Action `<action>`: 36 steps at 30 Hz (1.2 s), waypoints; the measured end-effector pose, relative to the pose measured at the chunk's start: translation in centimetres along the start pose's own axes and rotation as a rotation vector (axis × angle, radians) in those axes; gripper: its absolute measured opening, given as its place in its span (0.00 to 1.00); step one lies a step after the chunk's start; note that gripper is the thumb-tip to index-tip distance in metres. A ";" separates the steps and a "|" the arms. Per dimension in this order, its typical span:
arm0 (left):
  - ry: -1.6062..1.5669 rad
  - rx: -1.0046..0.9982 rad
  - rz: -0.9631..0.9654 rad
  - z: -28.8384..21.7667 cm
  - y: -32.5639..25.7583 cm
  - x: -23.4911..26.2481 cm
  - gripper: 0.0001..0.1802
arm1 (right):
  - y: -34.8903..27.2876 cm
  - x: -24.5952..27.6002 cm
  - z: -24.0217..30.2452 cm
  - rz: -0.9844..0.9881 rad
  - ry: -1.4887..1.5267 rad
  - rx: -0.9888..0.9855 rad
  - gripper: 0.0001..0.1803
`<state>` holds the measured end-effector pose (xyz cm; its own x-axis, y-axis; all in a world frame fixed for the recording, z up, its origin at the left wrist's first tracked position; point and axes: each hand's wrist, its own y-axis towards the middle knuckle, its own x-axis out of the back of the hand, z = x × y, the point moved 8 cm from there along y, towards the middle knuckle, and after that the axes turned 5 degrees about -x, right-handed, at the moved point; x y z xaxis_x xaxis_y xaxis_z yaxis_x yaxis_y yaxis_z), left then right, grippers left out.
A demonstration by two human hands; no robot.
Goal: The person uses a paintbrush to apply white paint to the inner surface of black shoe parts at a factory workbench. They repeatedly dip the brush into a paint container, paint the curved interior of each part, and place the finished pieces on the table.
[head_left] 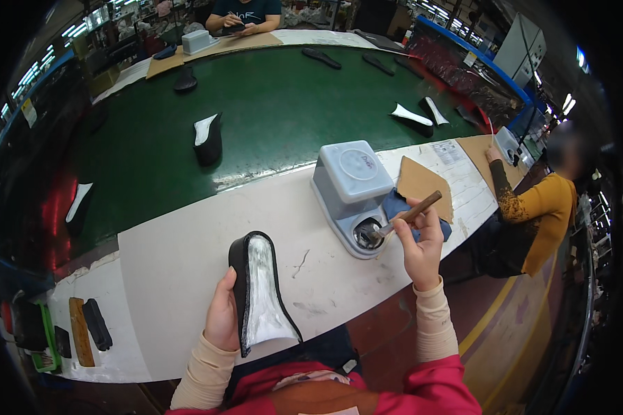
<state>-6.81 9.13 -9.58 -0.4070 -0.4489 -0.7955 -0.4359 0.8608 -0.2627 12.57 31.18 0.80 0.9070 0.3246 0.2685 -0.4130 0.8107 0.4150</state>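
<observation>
While our left hand (221,318) grips the black sole (259,290) by its left edge, pale face up, at six o'clock over the white bench (173,256), our right hand (421,242) at four o'clock is closed around a wooden-handled brush (407,216), its tip in the round well of the grey pot (349,194). Just beyond lie a blue cloth (396,204) and a brown card (426,183). Farther, at twelve, more soles (208,138) lie on the green belt (284,104). At three o'clock a co-worker's hand (493,153) rests on the bench.
</observation>
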 end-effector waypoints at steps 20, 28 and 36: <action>0.027 0.194 0.201 1.9 -1.0 -1.8 0.33 | -5.0 -7.9 3.9 0.309 0.622 -0.449 0.22; 0.099 0.223 0.115 2.1 -1.5 -1.0 0.35 | -5.1 -10.7 9.3 0.300 0.329 0.110 0.20; -0.196 0.112 0.176 0.8 -0.8 -1.0 0.33 | -9.8 -11.6 12.7 0.511 0.003 0.596 0.21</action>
<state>-5.45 9.13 -8.96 -0.3010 -0.2445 -0.9217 -0.2760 0.9475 -0.1612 5.05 13.31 4.66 0.5922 0.5889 0.5500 -0.7533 0.1623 0.6374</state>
